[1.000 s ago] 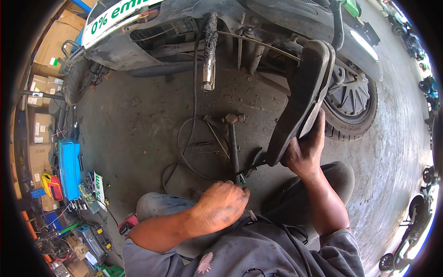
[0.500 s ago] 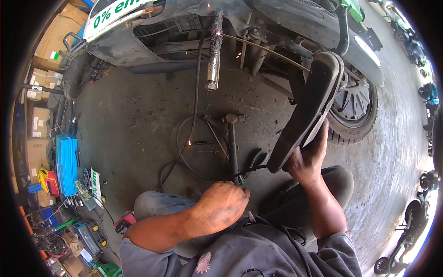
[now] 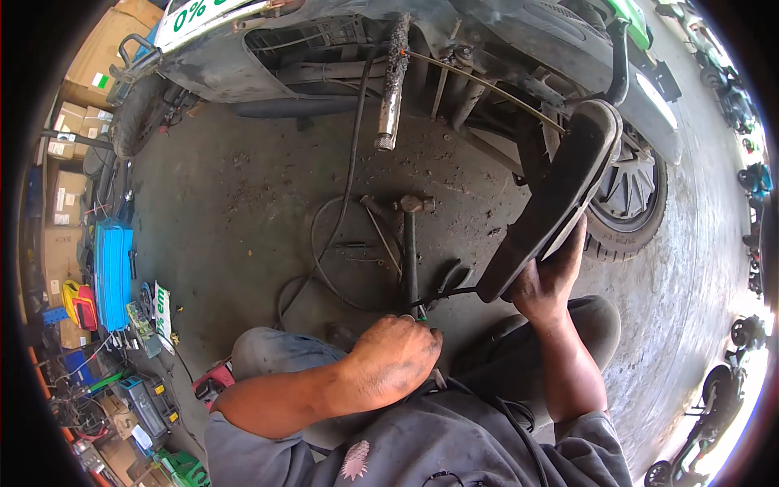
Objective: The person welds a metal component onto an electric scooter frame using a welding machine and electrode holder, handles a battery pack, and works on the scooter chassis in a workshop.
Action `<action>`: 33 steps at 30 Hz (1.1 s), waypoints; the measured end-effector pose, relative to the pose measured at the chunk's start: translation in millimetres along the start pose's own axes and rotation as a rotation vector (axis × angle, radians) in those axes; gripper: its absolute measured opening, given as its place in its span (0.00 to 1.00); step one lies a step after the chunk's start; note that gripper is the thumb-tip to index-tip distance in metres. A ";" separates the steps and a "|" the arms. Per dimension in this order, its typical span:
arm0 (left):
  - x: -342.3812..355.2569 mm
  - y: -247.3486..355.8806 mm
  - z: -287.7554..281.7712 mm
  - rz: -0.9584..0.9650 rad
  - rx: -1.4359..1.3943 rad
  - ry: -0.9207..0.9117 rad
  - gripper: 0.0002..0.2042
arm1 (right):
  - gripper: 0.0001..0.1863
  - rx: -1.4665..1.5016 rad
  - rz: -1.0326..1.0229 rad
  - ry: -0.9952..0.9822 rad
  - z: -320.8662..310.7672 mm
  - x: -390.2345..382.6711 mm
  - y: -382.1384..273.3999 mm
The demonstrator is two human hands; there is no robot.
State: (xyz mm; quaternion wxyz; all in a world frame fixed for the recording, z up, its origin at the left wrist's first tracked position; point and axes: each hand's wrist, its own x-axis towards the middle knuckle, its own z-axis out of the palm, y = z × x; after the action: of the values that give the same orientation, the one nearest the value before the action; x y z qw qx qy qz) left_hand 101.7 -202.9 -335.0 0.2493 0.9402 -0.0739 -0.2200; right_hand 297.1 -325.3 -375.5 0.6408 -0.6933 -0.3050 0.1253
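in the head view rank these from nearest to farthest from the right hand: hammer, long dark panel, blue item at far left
From the right hand:
1. Long dark panel: immediately beside it, overlapping it in view.
2. Hammer: to its left, on the floor.
3. Blue item: far left, beyond the hammer.

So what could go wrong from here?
The metal tube has a small glowing spot near the end of the thin rod; hot bits might fall on the dark cable close by. The right hand, holding the long dark piece, is bare, so heat could burn it. The cable also loops on the floor beside the hammer and might snag.
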 end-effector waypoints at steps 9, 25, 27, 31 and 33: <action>1.1 -1.0 0.9 -0.018 -0.040 -0.027 0.19 | 0.17 0.416 0.255 0.060 2.9 -3.8 -5.0; 0.8 -0.3 5.2 0.012 -0.041 0.030 0.18 | 0.17 0.198 -0.033 0.099 1.7 16.8 9.6; 0.3 -0.9 4.4 0.014 -0.035 0.029 0.18 | 0.21 0.140 -0.132 0.016 0.9 18.0 13.3; -0.8 -2.0 1.1 0.006 -0.019 0.013 0.18 | 0.29 -0.152 -0.218 -0.049 -0.9 15.7 17.7; -0.7 -2.4 0.0 -0.003 -0.027 -0.008 0.18 | 0.29 -0.183 -0.202 -0.034 0.4 12.3 18.8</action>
State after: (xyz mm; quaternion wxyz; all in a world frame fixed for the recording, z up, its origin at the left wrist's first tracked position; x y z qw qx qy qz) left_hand 101.2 -200.7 -336.0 0.2612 0.9360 -0.0705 -0.2251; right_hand 311.4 -317.7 -391.0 0.5788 -0.7125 -0.3942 0.0437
